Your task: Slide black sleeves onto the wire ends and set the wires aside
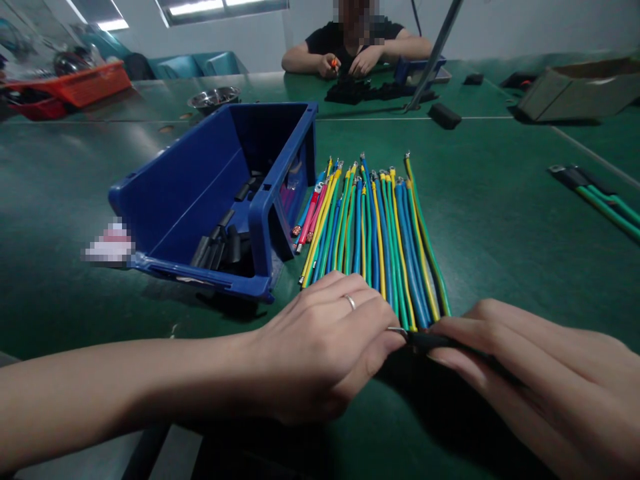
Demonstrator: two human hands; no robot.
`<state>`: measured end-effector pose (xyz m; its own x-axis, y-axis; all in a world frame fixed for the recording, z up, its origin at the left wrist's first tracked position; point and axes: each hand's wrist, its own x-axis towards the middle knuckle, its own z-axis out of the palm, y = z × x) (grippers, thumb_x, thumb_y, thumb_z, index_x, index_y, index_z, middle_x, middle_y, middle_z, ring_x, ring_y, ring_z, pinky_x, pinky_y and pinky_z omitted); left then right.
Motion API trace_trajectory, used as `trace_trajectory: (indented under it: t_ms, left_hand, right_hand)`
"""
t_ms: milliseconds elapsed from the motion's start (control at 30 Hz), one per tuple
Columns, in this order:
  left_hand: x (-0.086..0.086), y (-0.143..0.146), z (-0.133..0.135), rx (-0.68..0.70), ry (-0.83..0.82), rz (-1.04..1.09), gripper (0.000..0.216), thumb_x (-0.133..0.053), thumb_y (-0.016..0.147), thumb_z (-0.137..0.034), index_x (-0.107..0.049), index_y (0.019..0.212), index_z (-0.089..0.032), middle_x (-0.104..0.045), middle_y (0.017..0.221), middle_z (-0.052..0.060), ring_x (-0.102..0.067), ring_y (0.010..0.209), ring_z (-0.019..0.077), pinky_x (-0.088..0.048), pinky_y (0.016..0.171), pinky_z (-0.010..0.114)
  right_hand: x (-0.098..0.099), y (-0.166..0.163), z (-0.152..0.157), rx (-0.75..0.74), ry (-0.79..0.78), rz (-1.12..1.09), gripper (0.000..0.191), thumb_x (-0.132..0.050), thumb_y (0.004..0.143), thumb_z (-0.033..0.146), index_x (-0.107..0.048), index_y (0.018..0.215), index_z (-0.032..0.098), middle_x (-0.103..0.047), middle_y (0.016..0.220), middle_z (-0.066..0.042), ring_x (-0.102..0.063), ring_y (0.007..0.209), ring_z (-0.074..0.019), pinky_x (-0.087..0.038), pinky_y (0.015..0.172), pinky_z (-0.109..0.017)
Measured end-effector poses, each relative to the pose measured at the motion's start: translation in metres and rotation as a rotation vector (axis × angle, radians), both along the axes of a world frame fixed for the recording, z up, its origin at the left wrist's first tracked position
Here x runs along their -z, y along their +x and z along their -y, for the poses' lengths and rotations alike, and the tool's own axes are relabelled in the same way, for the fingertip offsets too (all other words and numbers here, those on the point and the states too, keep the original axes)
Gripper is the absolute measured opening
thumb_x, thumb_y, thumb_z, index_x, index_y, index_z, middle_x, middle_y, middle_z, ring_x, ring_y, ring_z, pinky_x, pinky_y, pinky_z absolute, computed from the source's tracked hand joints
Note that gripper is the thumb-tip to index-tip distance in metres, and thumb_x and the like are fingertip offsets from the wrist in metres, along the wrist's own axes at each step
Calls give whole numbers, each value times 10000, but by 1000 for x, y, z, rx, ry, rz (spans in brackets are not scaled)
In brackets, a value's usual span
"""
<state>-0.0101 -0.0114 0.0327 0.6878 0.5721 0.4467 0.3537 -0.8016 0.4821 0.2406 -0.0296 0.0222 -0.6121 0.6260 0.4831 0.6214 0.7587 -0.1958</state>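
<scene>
Cool light falls from ceiling panels (200,8) at the top edge, leaving a pale sheen across the green table (500,220) (strongest at far left). Deep shadow pools under the left hand (325,347) and right hand (540,380), dimming the dark wire (433,341) pinched between them. Straight lines bow near the borders; the near forearm (125,393) is soft.

Glossy plastic bin (200,193); matt green table (500,220); plastic-sheathed wires (380,233).
</scene>
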Motion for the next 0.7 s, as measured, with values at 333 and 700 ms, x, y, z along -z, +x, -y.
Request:
trace_trajectory:
  t_ms: [333,700]
  left_hand:
    - [6,0,5,53,106,17,421,-377,1139,-226,-578,775,-162,-621,702,34,-538,658,184,-399,685,341]
    - [3,2,7,41,221,8,472,-381,1114,-254,-634,731,-143,-645,680,24,-547,648,175,-405,709,347]
  right_hand:
    - [-4,-5,0,-157,-9,72,284,-428,1086,190,-630,890,220,-573,674,26,-484,497,-100,-306,465,-283]
    - [1,-6,5,-247,-146,108,216,-414,1075,138,-540,926,229,-585,701,38,-542,530,-98,-383,506,-274]
